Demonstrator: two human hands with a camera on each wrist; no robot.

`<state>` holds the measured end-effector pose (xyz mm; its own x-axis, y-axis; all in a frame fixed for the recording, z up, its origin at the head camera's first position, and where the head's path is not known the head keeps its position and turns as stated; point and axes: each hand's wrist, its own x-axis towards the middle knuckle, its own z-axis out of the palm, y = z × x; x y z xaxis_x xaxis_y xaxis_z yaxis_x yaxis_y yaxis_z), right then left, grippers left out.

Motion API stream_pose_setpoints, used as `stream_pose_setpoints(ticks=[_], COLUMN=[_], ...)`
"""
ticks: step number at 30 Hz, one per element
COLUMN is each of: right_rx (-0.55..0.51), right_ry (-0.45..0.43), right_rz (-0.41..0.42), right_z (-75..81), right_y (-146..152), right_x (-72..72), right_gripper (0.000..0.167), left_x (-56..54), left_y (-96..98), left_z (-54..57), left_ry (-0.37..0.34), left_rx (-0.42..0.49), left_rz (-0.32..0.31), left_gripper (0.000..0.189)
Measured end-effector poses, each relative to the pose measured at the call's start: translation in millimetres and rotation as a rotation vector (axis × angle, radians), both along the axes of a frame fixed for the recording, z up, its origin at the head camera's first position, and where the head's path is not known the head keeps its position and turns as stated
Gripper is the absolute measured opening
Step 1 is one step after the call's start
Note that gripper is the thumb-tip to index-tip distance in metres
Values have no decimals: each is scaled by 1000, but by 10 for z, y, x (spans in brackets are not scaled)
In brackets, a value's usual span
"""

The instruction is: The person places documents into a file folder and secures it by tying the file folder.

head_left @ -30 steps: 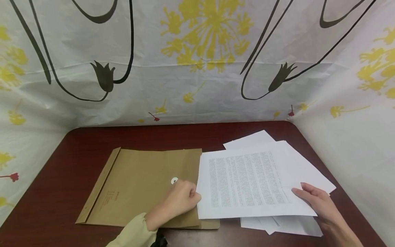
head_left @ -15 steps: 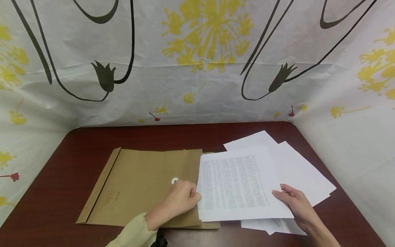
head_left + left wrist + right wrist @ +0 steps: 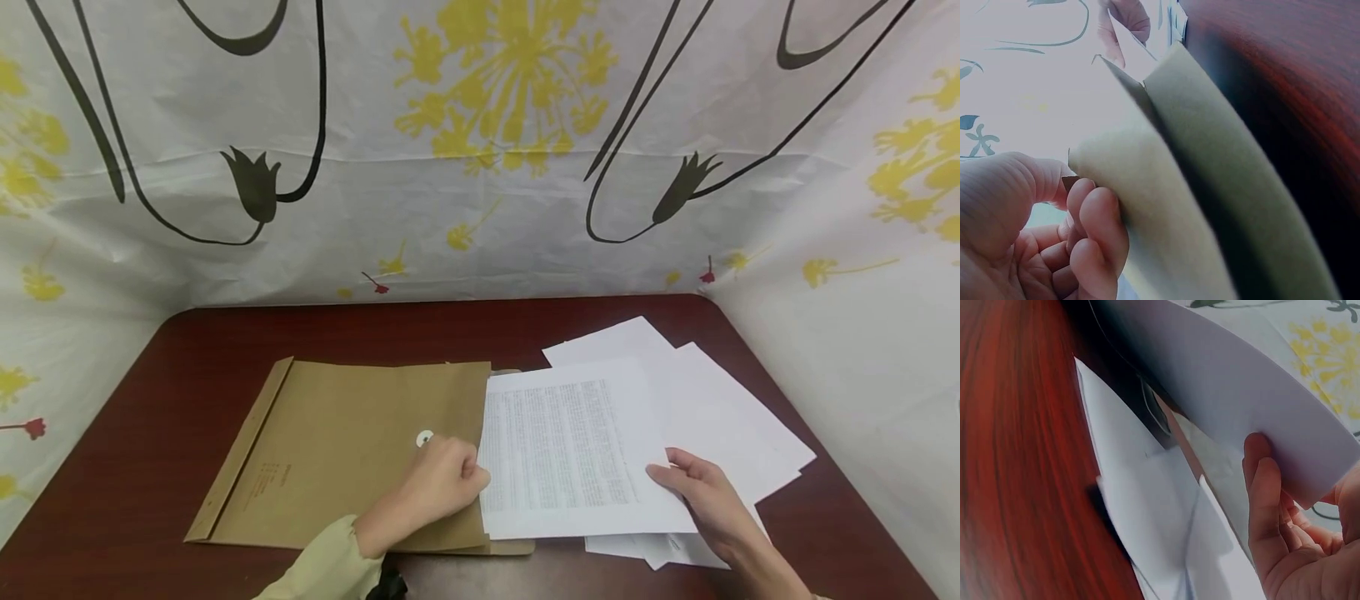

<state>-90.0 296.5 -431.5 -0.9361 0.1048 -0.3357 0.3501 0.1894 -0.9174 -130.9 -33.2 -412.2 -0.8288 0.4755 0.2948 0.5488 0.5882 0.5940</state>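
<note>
A brown kraft paper envelope (image 3: 352,450) with a white button lies on the left half of the table, its mouth to the right. My left hand (image 3: 442,479) pinches the upper layer at that mouth; the left wrist view shows thumb and fingertips on the envelope edge (image 3: 1147,187), with a gap below it. My right hand (image 3: 705,496) holds a printed sheet of paper (image 3: 562,450) by its near right corner. In the right wrist view the sheet (image 3: 1229,381) bows above the table, thumb on one face and fingers on the other. Its left end sits inside the envelope mouth.
Several loose white sheets (image 3: 738,425) lie fanned out beneath and to the right of the held sheet. The dark red wooden table (image 3: 420,329) is bounded by a patterned white curtain (image 3: 480,225) at the back and both sides.
My right hand has moved left with the printed sheet, whose left part has slid into the envelope. The left hand and the envelope have stayed in place.
</note>
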Motion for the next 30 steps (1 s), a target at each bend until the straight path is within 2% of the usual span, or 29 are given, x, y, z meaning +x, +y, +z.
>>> stream_pose_setpoints(ticks=[11, 17, 21, 25, 30], right_rx=[-36, -34, -44, -60, -101], right_ry=[17, 13, 12, 10, 20], right_rz=[112, 106, 114, 141, 196], right_z=[-38, -52, -57, -64, -84], right_y=[-313, -362, -384, -449, -608], right_x=[-92, -103, -104, -113, -137], right_gripper=[45, 44, 45, 46, 50], left_x=[-7, -9, -7, -5, -2], left_y=[12, 13, 11, 13, 23], left_z=[-22, -19, -16, -8, 4], left_ry=[-21, -32, -5, 12, -9], left_rx=[-8, -7, -1, 2, 8], left_rz=[9, 8, 6, 6, 4], left_gripper=[37, 37, 36, 36, 36])
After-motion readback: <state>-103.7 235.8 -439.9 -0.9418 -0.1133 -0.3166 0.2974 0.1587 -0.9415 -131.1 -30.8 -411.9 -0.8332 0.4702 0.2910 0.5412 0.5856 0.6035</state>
